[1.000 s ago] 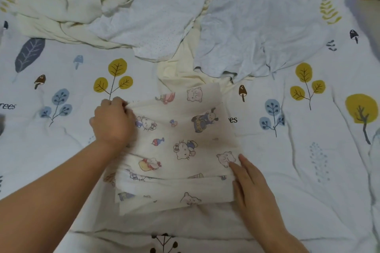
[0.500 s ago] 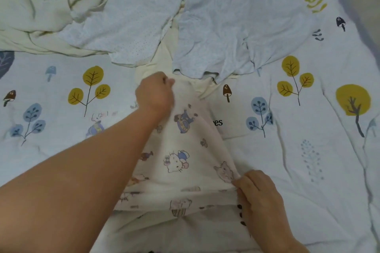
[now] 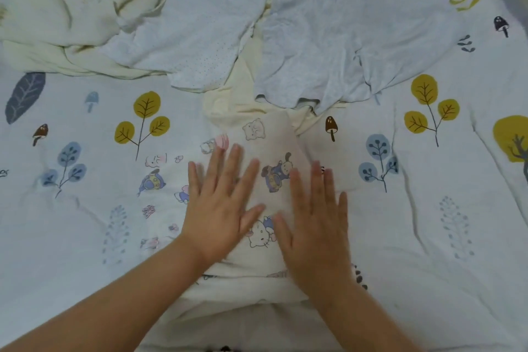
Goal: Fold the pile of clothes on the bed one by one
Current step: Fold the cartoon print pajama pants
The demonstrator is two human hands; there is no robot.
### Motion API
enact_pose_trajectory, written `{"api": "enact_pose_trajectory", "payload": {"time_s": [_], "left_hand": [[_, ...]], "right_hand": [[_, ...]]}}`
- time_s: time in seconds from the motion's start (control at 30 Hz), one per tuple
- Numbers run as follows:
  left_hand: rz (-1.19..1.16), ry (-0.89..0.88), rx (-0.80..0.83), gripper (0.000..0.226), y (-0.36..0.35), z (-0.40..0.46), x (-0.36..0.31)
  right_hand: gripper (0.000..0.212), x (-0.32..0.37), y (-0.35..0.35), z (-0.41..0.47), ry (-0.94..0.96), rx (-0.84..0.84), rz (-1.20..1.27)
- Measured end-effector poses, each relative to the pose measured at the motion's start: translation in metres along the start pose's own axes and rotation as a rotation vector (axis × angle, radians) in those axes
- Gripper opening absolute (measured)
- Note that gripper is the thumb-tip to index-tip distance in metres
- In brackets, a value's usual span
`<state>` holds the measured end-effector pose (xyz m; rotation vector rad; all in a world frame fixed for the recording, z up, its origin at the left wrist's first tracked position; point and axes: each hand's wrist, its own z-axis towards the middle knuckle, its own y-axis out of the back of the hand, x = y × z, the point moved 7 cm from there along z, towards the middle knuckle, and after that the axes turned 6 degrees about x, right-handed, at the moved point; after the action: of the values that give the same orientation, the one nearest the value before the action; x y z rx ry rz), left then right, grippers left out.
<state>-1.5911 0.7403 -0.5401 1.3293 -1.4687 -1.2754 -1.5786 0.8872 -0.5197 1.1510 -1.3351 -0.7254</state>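
A thin cream cloth printed with cartoon cats and bears lies folded into a narrow strip in the middle of the bed. My left hand lies flat on its left part, fingers straight and spread. My right hand presses flat on its right part, fingers pointing away from me. A pile of unfolded clothes lies beyond: a cream garment at the far left, a dotted white one in the middle, a pale blue-grey one to the right.
The bed sheet is white with printed yellow trees, blue leaves and mushrooms. A pale yellow cloth pokes out from under the pile just beyond the folded cloth. Bare sheet stretches to the left and right of my hands.
My left hand carried the cloth's left side over to the right and let go. My right hand released its pinch on the edge. Both hands now lie flat on the folded cloth.
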Motion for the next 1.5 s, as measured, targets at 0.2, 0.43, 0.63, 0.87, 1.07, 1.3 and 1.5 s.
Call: {"api": "enact_pose_trajectory", "payload": {"time_s": [0.2, 0.43, 0.63, 0.87, 1.07, 1.3, 1.5], "left_hand": [[0.097, 0.149, 0.285, 0.080, -0.050, -0.027, 0.072], [0.052, 0.112, 0.289, 0.070, -0.036, -0.063, 0.045], [0.016, 0.122, 0.326, 0.075, -0.042, -0.072, 0.053], [-0.650, 0.761, -0.177, 0.066, -0.011, -0.105, 0.109], [-1.191, 0.831, -0.021, 0.057, -0.032, -0.096, 0.114], [-1.271, 0.693, -0.061, 0.060, -0.012, -0.098, 0.113], [-1.207, 0.631, -0.177, 0.066, 0.037, -0.128, 0.123]], "right_hand": [[0.069, -0.019, -0.059, -0.005, 0.097, 0.343, -0.267], [0.068, 0.015, -0.047, -0.039, 0.229, 0.183, -0.243], [0.061, 0.024, -0.042, -0.039, 0.228, 0.265, -0.278], [0.054, -0.030, 0.001, -0.002, -0.291, 0.158, 0.242], [0.047, -0.028, -0.017, 0.020, -0.423, 0.364, 0.461], [0.019, -0.004, 0.010, 0.021, -0.294, 0.208, 0.440], [0.011, 0.051, 0.049, 0.007, -0.132, 0.152, 0.441]]}}
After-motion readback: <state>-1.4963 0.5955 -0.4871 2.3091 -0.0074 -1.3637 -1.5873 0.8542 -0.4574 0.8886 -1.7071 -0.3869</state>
